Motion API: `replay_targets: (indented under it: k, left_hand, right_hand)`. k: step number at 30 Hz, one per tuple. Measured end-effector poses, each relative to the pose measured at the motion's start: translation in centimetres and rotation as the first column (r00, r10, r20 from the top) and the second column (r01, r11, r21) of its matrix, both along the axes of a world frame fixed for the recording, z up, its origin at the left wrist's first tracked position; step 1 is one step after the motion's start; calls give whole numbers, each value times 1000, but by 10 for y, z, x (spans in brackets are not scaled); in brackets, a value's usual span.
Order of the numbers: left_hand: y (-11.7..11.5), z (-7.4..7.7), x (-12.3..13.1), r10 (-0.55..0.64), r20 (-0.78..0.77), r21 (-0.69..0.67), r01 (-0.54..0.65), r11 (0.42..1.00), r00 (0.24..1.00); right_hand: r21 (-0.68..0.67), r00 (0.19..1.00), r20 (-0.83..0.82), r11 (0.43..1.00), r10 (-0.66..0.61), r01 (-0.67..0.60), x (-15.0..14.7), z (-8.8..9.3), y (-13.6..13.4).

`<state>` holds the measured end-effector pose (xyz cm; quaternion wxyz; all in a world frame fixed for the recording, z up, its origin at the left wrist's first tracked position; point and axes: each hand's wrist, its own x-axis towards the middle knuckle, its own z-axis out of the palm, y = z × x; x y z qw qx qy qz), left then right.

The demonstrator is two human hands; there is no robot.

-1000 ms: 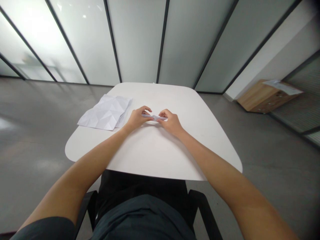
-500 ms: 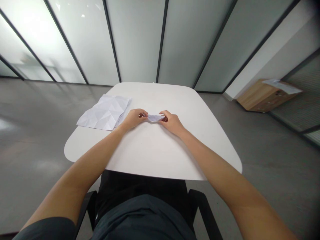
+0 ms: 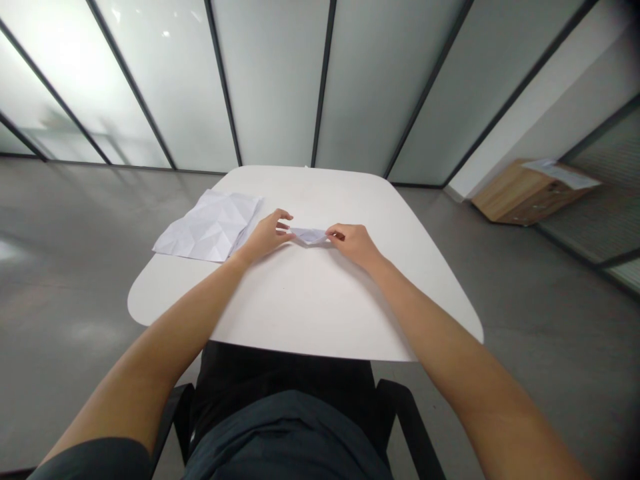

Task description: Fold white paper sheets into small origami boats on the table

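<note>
The left grip (image 3: pixel 265 237) and right grip (image 3: pixel 354 244) pinch opposite ends of a small folded paper (image 3: pixel 309 235) over the smooth white worktop (image 3: pixel 300 300); a creased paper sheet (image 3: pixel 207 227) lies just left.

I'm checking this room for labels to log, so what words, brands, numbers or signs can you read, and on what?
None readable.
Too small and blurred to read: the white paper sheet lying on the tan box at the right.
No markings visible: the creased white paper sheet and the small folded white paper on the white rounded table.
</note>
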<state>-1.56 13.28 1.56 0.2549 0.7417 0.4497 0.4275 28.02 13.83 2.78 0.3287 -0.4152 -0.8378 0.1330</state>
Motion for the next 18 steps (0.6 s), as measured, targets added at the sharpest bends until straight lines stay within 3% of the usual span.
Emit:
replay_targets:
  k: [3, 6, 11, 18]
  left_hand:
    - [2, -3, -2, 8, -49, 0, -8, 1000, 999]
    - [3, -4, -4, -11, -136, 1, 12, 1000, 991]
    - [2, -3, -4, -48, -218, 5, 50, 999, 975]
    - [2, -2, -4, -55, -291, 35, 69, 997, 955]
  right_hand:
    - [97, 992, 5, 987, -128, 127, 22, 2, 14]
    - [176, 939, -5, 924, -344, 339, 57, 5, 29]
    - [189, 708, -44, 690, -705, 699, 123, -1, 46]
    - [94, 472, -58, 466, -880, 880, 173, -18, 57]
